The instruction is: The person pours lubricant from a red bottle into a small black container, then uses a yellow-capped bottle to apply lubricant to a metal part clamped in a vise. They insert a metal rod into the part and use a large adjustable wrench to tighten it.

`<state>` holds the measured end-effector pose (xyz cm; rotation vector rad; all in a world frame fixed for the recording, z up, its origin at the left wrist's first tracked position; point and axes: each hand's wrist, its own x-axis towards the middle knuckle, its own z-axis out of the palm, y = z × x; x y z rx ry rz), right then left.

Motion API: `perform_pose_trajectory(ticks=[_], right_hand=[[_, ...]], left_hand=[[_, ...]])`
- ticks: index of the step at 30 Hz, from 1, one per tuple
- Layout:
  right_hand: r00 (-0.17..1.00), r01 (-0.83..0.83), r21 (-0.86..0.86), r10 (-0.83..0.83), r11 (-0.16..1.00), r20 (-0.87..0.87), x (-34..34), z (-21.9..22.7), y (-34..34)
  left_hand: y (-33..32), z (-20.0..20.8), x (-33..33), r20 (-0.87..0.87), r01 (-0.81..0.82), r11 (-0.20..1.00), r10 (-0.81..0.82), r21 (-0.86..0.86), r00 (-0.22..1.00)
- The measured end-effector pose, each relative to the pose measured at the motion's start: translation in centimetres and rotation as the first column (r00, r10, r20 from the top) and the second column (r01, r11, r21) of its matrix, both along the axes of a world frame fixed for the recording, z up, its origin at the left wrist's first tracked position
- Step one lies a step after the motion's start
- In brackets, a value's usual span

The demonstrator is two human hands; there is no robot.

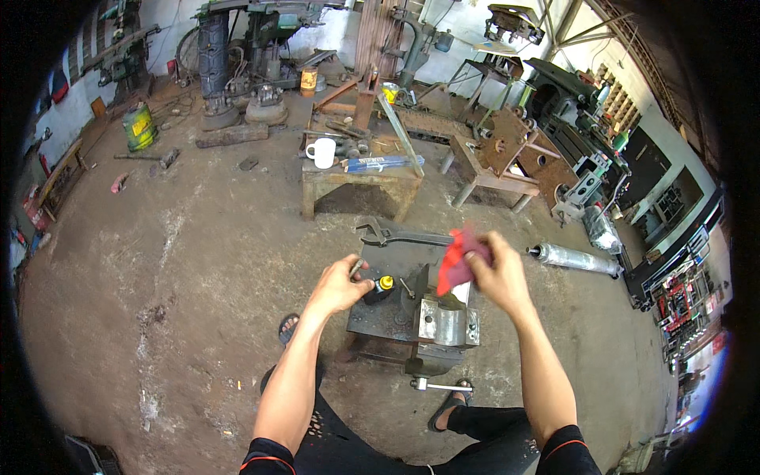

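My left hand (339, 286) is closed, its fingertips pinching a short, dull metal piece (356, 267) whose exact kind I cannot make out. Beside those fingers, a small dark bottle with a yellow cap (385, 283) stands on the dark metal bench (368, 321). My right hand (500, 273) grips a crumpled red cloth (457, 265), raised over the bench vise (443, 323). Part of the vise is hidden behind the cloth. Between bottle and vise is a small metal pin or bolt (407, 288). At the bench's far edge lies a large adjustable wrench (378, 232).
Ahead, a low metal table (360, 188) carries a white mug (321, 153) and a blue box (380, 163). A wrapped cylinder (582, 260) lies on the floor to the right. Machines line the far wall; a yellow-green drum (140, 128) stands far left.
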<state>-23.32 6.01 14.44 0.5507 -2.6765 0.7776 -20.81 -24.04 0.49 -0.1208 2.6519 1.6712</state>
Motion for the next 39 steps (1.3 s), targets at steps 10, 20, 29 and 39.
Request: perform_pose_trajectory(ticks=[10, 20, 29, 39], right_hand=[[0.979, -0.176, 0.380, 0.119, 0.908, 0.168, 6.4, -0.8, 1.2], [0.995, 0.033, 0.381, 0.006, 0.924, -0.102, 11.6, -3.5, 1.3], [0.976, -0.198, 0.296, 0.159, 0.934, 0.150, 6.3, 0.6, 0.3], [0.908, -0.204, 0.353, 0.042, 0.913, 0.416, -5.8, -7.2, -2.0]], left_hand=[[1.0, -2.5, -1.8, 0.004, 0.097, 0.982, -0.098, -0.163, 0.995], [3.3, -3.7, -1.8, -0.019, 0.046, 0.988, -0.049, -0.148, 0.999], [0.3, 2.2, -0.7, -0.153, -0.100, 0.988, 0.118, 0.119, 0.981], [-0.9, 5.0, 0.1, -0.282, 0.166, 0.797, 0.007, 0.581, 0.959]])
